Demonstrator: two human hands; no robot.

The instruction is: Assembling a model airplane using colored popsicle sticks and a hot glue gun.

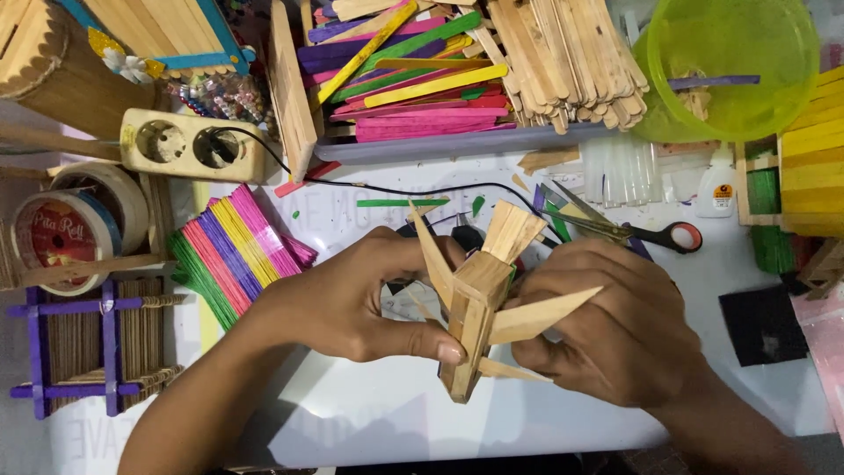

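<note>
Both hands, left hand [352, 299] and right hand [607, 330], grip a pale wooden ice-cream-stick model [479, 299] at centre frame. Orange-handled scissors [615, 227] lie just behind on the white bench [396, 413]; a fan of coloured sticks [233, 251] sits left.

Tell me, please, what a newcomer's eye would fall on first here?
Both hands, left and right, grip a bare wooden stick model with jutting wings at the centre. Behind it, a tray holds heaps of coloured and plain sticks, with a lime bowl at top right. A striped fan of coloured sticks lies to the left.
</note>
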